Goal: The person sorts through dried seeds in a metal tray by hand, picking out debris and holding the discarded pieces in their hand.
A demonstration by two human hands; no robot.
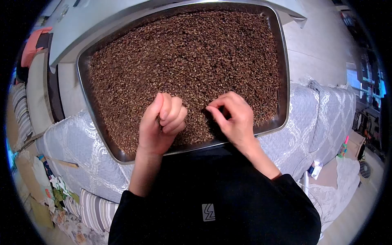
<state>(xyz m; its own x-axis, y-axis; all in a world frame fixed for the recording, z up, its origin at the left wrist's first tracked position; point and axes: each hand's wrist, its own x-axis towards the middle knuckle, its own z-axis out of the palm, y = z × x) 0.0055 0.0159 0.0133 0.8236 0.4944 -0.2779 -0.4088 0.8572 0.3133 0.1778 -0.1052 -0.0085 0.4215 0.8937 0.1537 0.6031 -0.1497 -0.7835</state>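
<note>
In the head view, our left hand [152, 128] curls closed over the brown grains [183, 61], and our right hand [239, 121] pinches thumb to forefinger; we cannot tell whether either holds any. The grains cover the metal tray [282, 61] before our black shirt [179, 204].

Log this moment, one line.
tray: spread with brown bits | left hand: curled, contents hidden | right hand: pinched, contents unclear | both: over tray
</note>
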